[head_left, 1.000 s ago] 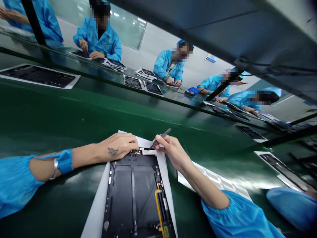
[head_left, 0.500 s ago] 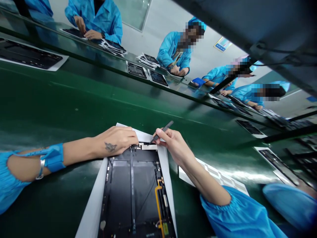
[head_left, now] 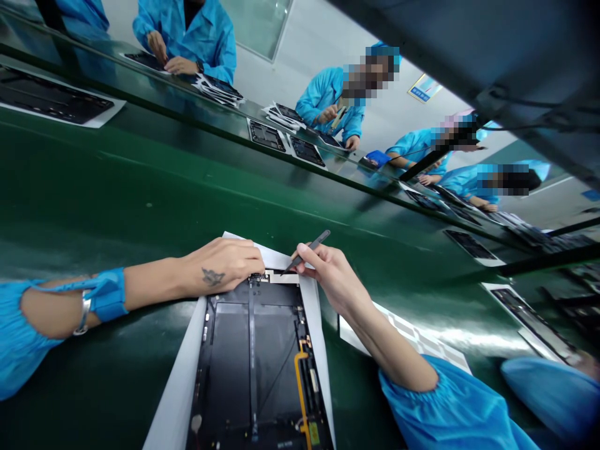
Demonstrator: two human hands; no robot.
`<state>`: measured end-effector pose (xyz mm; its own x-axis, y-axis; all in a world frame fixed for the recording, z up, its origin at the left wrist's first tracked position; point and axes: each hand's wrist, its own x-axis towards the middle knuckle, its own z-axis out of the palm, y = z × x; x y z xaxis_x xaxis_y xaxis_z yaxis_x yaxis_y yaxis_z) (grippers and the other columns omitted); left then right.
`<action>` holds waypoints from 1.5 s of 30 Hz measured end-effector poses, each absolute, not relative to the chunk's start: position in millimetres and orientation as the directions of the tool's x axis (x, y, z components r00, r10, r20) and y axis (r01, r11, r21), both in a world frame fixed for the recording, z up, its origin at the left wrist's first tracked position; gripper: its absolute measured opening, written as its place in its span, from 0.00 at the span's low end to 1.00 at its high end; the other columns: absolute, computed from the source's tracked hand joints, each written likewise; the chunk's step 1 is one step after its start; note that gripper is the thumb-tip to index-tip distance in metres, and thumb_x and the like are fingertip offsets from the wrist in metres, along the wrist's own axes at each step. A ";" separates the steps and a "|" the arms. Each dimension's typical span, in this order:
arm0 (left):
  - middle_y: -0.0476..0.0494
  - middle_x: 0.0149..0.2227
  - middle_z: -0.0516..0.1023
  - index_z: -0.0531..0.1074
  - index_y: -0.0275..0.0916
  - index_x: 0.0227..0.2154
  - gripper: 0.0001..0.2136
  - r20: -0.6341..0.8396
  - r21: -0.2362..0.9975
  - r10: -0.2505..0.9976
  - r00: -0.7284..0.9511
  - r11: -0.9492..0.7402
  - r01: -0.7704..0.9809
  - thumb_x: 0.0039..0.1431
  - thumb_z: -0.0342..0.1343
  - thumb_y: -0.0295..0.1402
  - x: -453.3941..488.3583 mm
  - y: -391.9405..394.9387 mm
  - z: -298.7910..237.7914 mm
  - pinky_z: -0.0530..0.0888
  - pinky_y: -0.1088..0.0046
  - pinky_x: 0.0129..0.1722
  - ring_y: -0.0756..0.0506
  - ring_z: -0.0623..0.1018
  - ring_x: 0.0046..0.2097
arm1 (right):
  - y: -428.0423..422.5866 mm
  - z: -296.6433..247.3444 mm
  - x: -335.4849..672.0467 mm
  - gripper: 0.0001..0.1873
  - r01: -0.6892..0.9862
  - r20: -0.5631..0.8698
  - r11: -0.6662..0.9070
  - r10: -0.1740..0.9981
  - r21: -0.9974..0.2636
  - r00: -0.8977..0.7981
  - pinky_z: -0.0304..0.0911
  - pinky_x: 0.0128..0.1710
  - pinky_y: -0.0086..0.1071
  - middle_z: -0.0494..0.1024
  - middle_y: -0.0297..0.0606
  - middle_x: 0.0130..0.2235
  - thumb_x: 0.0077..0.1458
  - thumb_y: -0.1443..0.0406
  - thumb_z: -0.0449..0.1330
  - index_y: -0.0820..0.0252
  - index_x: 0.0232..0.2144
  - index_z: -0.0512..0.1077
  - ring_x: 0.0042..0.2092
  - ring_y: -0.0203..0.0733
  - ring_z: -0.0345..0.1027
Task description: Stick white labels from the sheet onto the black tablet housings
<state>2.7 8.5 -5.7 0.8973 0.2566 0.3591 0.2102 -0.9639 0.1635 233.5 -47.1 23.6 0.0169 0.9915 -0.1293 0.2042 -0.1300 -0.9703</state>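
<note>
A black tablet housing [head_left: 253, 356] lies open on a white sheet [head_left: 175, 387], on a green bench [head_left: 140, 187]. A yellow flex cable [head_left: 300, 387] runs along its right side, and a white strip [head_left: 281, 278] crosses its far end beside a small connector [head_left: 257, 276].

The right hand [head_left: 330, 278] pinches tweezers [head_left: 307, 252] between thumb and forefinger, their tips at the strip. The left hand [head_left: 222, 267] lies over the housing's far end, fingers curled down on the sheet's edge; whether it grips anything cannot be told.

A tattoo [head_left: 213, 277] marks the back of the left hand, and a blue wrist strap [head_left: 109, 295] sits on that forearm. The right forearm crosses a patterned white sheet [head_left: 412, 334]. Another housing [head_left: 529, 322] lies off to the right. Across the bench, co-workers [head_left: 328, 103] in blue smocks work at more housings [head_left: 266, 135].
</note>
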 end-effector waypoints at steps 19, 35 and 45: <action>0.44 0.41 0.78 0.73 0.35 0.38 0.11 0.378 0.137 0.248 0.892 -0.968 0.211 0.63 0.48 0.16 2.3 7.2 -5.2 0.67 0.71 0.37 0.46 0.74 0.41 | -45.1 20.8 234.0 0.27 0.244 -0.115 -0.120 0.993 -0.962 0.035 0.62 0.37 0.35 0.71 0.36 0.25 0.47 0.43 0.66 0.59 0.18 0.69 0.32 0.40 0.65; 0.44 0.42 0.77 0.75 0.39 0.44 0.16 0.336 0.114 0.242 0.910 -0.970 0.215 0.64 0.45 0.18 2.7 7.8 1.6 0.71 0.72 0.37 0.46 0.74 0.41 | -44.6 20.8 234.1 0.27 0.258 -0.127 -0.130 0.992 -0.957 0.029 0.62 0.38 0.36 0.71 0.36 0.24 0.47 0.43 0.66 0.59 0.18 0.70 0.32 0.41 0.66; 0.43 0.41 0.77 0.75 0.38 0.44 0.15 0.352 0.108 0.230 0.908 -0.973 0.204 0.64 0.46 0.18 1.0 8.0 1.5 0.70 0.73 0.36 0.46 0.74 0.40 | -49.5 18.1 238.3 0.24 0.517 0.124 0.107 0.992 -0.849 -0.001 0.61 0.33 0.33 0.73 0.36 0.24 0.56 0.46 0.59 0.59 0.22 0.72 0.30 0.42 0.68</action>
